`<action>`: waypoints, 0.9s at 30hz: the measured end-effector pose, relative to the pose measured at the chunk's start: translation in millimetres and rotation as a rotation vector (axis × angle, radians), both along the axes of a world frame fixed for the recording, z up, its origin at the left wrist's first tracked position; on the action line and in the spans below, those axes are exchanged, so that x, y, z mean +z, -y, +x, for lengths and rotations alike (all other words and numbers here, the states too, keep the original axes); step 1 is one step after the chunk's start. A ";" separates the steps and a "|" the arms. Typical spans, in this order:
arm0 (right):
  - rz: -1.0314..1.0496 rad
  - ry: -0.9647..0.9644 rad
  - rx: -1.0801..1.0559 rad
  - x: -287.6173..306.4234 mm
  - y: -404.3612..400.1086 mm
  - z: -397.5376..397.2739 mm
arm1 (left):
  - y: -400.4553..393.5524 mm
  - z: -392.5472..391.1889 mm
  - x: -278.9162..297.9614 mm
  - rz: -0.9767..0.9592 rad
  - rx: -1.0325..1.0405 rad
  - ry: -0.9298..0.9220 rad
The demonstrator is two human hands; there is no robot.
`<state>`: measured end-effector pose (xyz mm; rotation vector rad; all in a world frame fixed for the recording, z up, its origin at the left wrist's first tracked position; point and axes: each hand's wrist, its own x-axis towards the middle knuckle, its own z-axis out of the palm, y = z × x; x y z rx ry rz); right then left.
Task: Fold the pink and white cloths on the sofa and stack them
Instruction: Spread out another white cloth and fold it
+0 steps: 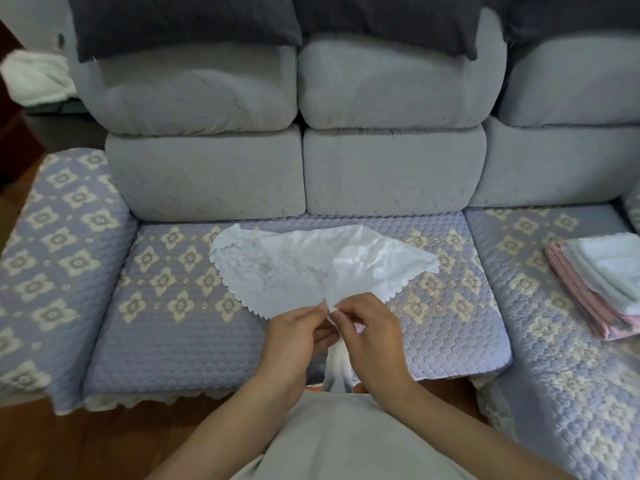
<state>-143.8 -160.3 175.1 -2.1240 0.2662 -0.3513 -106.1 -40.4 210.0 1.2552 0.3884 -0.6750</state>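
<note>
Nearest to me, my left hand [298, 336] and my right hand [370, 336] meet just above the front edge of the sofa seat [166, 344]. The fingers [320, 311] of my left hand are pinched narrow on one corner of the white cloth [311, 265], and the fingers of my right hand are pinched on a corner right beside it, so the two corners touch between my hands. A bit of the same white fabric hangs down below my hands, towards my lap.

From that pinch the white cloth spreads away from me over the middle seat cushion. It lies wrinkled and partly doubled over, with its scalloped edge running along the left and lower right sides. It has a lacy floral pattern, and the seat's purple quilted cover with cream flower shapes shows around it.

Further to my right, on the next seat section, a stack of folded cloths [602, 289] rests well apart from the one I hold: pink ones below, white ones on top.

Beyond the cloth stand the grey back cushions [391, 168], with dark pillows [180, 22] above them.
</note>
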 end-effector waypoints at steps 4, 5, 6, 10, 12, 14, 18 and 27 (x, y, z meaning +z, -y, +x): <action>-0.124 0.067 0.005 -1.2 -0.6 -3.9 | 1.7 -1.1 0.9 0.023 0.020 -0.020; -0.135 0.070 -0.002 -1.0 -1.2 -4.6 | 2.7 -2.3 1.2 0.032 0.022 -0.023; -0.147 0.071 -0.009 -1.1 -1.7 -5.1 | 4.2 -3.8 1.5 0.034 0.024 -0.030; -0.210 0.101 0.021 -1.2 -3.5 -4.8 | 9.7 -7.4 5.4 0.084 0.002 0.008; -0.054 0.106 0.075 5.4 -2.7 -3.9 | 10.1 0.4 6.7 0.160 0.062 0.039; 0.239 0.025 0.047 15.2 3.8 -0.8 | 9.7 14.0 10.9 0.285 0.058 0.147; 0.375 -0.194 -0.158 -0.1 39.0 3.2 | 13.4 37.9 34.4 0.463 -0.149 0.465; 0.122 -0.145 -0.025 12.0 39.0 13.4 | 33.7 55.4 96.2 0.190 -0.108 0.460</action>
